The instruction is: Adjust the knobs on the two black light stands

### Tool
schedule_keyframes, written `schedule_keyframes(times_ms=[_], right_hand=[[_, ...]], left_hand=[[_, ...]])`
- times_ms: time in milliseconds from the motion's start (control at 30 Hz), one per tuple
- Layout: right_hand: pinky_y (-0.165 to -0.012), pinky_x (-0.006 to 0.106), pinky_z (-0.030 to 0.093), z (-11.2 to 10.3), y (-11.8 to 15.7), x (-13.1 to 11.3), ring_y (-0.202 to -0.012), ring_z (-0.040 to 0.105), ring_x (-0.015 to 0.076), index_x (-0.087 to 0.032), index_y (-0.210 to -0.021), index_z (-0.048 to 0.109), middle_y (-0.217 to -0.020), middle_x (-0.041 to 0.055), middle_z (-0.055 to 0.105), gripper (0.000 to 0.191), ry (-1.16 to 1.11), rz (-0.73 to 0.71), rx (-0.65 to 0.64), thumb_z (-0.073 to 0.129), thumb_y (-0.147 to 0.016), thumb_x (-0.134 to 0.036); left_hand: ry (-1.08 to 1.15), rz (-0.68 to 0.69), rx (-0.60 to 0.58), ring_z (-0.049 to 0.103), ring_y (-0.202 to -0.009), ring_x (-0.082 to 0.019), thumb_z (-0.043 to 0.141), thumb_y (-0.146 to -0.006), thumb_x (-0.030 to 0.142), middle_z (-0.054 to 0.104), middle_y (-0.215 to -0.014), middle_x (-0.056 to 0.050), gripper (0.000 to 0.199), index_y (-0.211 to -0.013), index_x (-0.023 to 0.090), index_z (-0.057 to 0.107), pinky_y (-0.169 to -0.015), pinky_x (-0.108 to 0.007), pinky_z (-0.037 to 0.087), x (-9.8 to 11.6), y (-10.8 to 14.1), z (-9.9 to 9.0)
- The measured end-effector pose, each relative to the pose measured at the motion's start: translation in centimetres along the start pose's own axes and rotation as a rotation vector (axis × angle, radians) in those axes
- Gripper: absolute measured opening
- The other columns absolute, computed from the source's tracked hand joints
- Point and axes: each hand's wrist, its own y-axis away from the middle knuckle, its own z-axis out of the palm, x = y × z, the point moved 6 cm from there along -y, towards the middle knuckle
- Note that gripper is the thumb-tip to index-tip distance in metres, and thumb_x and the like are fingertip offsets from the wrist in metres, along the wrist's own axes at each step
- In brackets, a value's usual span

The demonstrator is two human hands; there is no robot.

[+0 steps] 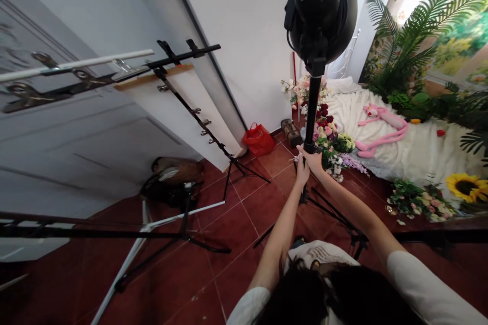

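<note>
Directly in front of me stands a black light stand [313, 106] with a round black studio lamp [319, 5] on top. My right hand [312, 160] is wrapped round the pole just under a collar. Lower and slightly to the left, my left hand [303, 171] also grips the pole, its fingers partly hidden behind it. The stand's dark legs [331, 208] spread over the tiles near my feet. Behind the pole lies a bunch of artificial flowers [328, 134], close to my right hand.
Backdrop stands with clamps [87, 78] and spread legs [152, 228] fill the left side. A red bag [259, 139] and a brown case [291, 133] rest by the wall. At right are a white furry cloth [343, 106], a pink plush toy [389, 124], a sunflower [465, 187] and palm leaves [412, 35].
</note>
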Motion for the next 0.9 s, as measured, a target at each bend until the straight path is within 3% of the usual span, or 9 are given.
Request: schedule_keyframes(times_ms=[100, 267, 400, 567, 733, 900], right_hand=[[-0.089, 0.039, 0.061, -0.4, -1.0, 0.3, -0.089, 0.071, 0.0245, -0.023, -0.08, 0.068, -0.076, 0.0035, 0.072, 0.046, 0.002, 0.078, -0.014, 0.092, -0.06, -0.058], [-0.066, 0.031, 0.056, -0.8, -2.4, -0.1, -0.064, 0.063, 0.0165, -0.023, -0.067, 0.063, -0.064, -0.0013, 0.065, 0.048, -0.029, 0.166, -0.234, 0.094, -0.048, -0.054], [-0.059, 0.03, 0.052, -0.5, -2.5, -1.2, -0.058, 0.06, 0.0152, -0.023, -0.067, 0.064, -0.061, -0.0015, 0.064, 0.049, -0.025, 0.135, -0.169, 0.092, -0.051, -0.061], [-0.065, 0.033, 0.058, -0.1, -2.9, -5.3, -0.063, 0.066, 0.0187, -0.022, -0.074, 0.068, -0.064, 0.001, 0.065, 0.045, 0.003, 0.008, -0.042, 0.089, -0.067, -0.062], [-0.06, 0.031, 0.059, 0.6, -4.3, -10.7, -0.057, 0.062, 0.0143, -0.02, -0.08, 0.071, -0.067, -0.0002, 0.065, 0.047, -0.112, -0.108, -0.214, 0.09, -0.07, -0.062], [-0.061, 0.029, 0.06, 0.7, -4.5, -12.6, -0.058, 0.062, 0.0129, -0.018, -0.082, 0.072, -0.069, -0.0005, 0.064, 0.047, -0.142, -0.13, -0.297, 0.091, -0.072, -0.06]], left_hand=[[0.004, -0.043, 0.002, 0.051, -0.153, -0.025, 0.05, -0.104, 0.056, 0.059, -0.155, -0.016, 0.055, -0.145, 0.021, 0.057, -0.131, -0.047, 0.037, -0.5, 0.1, 0.0], [-0.027, -0.118, 0.035, 0.048, -0.156, -0.028, 0.052, -0.103, 0.061, 0.061, -0.153, -0.02, 0.058, -0.139, 0.017, 0.06, -0.133, -0.051, 0.032, -1.0, 0.1, -0.1], [-0.032, -0.077, 0.037, 0.051, -0.153, -0.028, 0.052, -0.101, 0.065, 0.063, -0.15, -0.018, 0.059, -0.138, 0.02, 0.062, -0.132, -0.051, 0.035, -0.2, 0.3, -0.2], [-0.044, -0.051, 0.03, 0.061, -0.14, -0.028, 0.051, -0.1, 0.07, 0.067, -0.143, -0.017, 0.062, -0.135, 0.021, 0.062, -0.125, -0.047, 0.043, 0.4, 0.7, -0.4], [-0.041, -0.031, 0.055, 0.064, -0.133, -0.028, 0.048, -0.099, 0.075, 0.069, -0.135, -0.016, 0.065, -0.131, 0.021, 0.061, -0.12, -0.045, 0.046, 0.2, 0.9, -0.4], [-0.027, -0.018, 0.069, 0.064, -0.132, -0.028, 0.047, -0.099, 0.076, 0.07, -0.133, -0.016, 0.064, -0.129, 0.021, 0.061, -0.119, -0.045, 0.047, -0.1, 1.1, -0.1]])
